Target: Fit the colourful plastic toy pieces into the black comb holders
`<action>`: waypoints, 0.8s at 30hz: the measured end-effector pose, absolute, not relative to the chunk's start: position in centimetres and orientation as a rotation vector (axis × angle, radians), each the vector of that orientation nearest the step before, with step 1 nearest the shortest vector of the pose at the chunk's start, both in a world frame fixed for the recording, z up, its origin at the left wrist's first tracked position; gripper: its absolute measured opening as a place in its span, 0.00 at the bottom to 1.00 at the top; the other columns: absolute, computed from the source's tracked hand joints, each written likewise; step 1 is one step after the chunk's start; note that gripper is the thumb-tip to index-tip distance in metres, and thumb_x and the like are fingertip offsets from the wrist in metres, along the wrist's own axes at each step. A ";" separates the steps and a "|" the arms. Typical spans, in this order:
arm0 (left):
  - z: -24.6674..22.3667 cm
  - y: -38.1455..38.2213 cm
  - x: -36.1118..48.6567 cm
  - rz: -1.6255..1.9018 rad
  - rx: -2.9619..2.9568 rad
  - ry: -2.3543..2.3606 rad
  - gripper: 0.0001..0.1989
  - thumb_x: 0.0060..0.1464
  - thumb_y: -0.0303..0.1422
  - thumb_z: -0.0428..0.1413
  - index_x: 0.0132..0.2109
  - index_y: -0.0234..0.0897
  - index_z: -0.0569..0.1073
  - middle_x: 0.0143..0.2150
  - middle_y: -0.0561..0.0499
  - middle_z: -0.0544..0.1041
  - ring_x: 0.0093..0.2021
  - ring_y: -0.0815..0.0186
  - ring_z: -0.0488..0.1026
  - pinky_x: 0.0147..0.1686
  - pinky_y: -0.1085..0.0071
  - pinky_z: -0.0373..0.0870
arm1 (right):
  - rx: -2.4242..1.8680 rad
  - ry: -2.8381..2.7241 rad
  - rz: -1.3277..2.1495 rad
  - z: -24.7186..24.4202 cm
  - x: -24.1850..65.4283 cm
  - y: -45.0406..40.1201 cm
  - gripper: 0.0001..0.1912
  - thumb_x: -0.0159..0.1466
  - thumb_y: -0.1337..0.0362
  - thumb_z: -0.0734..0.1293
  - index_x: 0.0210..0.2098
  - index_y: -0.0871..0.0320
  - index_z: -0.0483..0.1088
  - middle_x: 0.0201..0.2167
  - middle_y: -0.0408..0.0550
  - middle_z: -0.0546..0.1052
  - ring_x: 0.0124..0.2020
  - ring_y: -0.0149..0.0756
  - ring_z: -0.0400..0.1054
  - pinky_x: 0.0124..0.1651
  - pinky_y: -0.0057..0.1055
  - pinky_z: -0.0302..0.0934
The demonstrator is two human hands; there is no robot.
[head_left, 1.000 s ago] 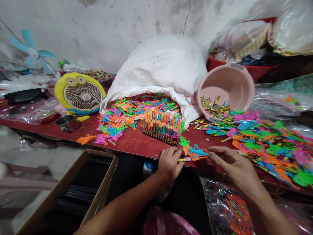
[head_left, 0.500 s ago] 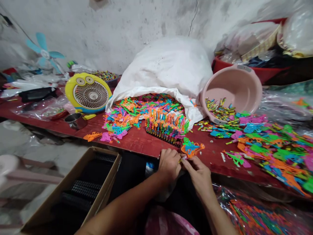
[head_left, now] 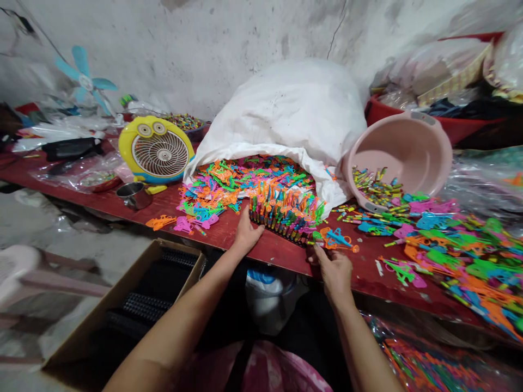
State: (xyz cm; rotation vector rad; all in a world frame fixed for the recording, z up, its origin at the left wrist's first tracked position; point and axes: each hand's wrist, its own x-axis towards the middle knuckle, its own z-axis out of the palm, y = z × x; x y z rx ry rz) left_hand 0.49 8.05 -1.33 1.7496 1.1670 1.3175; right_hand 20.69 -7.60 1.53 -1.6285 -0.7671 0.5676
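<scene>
A black rack (head_left: 286,231) stands on the red table, packed with upright striped sticks topped by orange, green, blue and pink plastic pieces. At the rack's left end, my left hand (head_left: 246,231) grips it, with the thumb in front and the fingertips partly hidden. My right hand (head_left: 335,269) is closed by the rack's right end, pinching a small striped stick with a green plastic top (head_left: 316,238). Just beyond that hand lie loose orange and blue plastic pieces (head_left: 338,238).
Behind the rack, a white sack (head_left: 281,109) spills plastic pieces. A tipped pink basin (head_left: 441,147) holds striped sticks, beside a colourful heap (head_left: 469,250). Leftward stand a yellow fan (head_left: 157,149), a metal cup (head_left: 134,196) and, lower down, a carton (head_left: 159,247) of black racks.
My hands were together at the table's front edge, handling a small piece. Now they are apart: the left has moved to the rack's left end, the right to its right end. The view has shifted slightly.
</scene>
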 end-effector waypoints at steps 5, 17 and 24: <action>-1.2 6.2 -0.1 1.309 1.795 1.258 0.28 0.50 0.30 0.61 0.59 0.35 0.64 0.54 0.42 0.73 0.56 0.55 0.70 0.58 0.55 0.67 | -1.619 -0.716 0.599 1.8 20.4 -7.5 0.24 0.50 0.43 0.73 0.29 0.61 0.75 0.21 0.51 0.77 0.22 0.39 0.71 0.29 0.34 0.68; -2.4 1.0 -1.3 1.342 1.884 1.383 0.33 0.53 0.38 0.62 0.62 0.34 0.62 0.57 0.38 0.71 0.59 0.50 0.69 0.59 0.52 0.66 | -1.977 -1.161 0.244 1.8 21.9 -8.7 0.30 0.62 0.41 0.60 0.17 0.57 0.72 0.18 0.53 0.74 0.24 0.41 0.69 0.34 0.35 0.59; -2.2 1.0 -1.3 1.334 1.879 1.398 0.31 0.53 0.38 0.62 0.60 0.34 0.63 0.54 0.38 0.73 0.56 0.50 0.71 0.56 0.52 0.68 | -1.970 -1.377 0.115 2.4 22.3 -8.1 0.29 0.64 0.43 0.58 0.18 0.56 0.69 0.20 0.52 0.72 0.25 0.38 0.64 0.34 0.33 0.56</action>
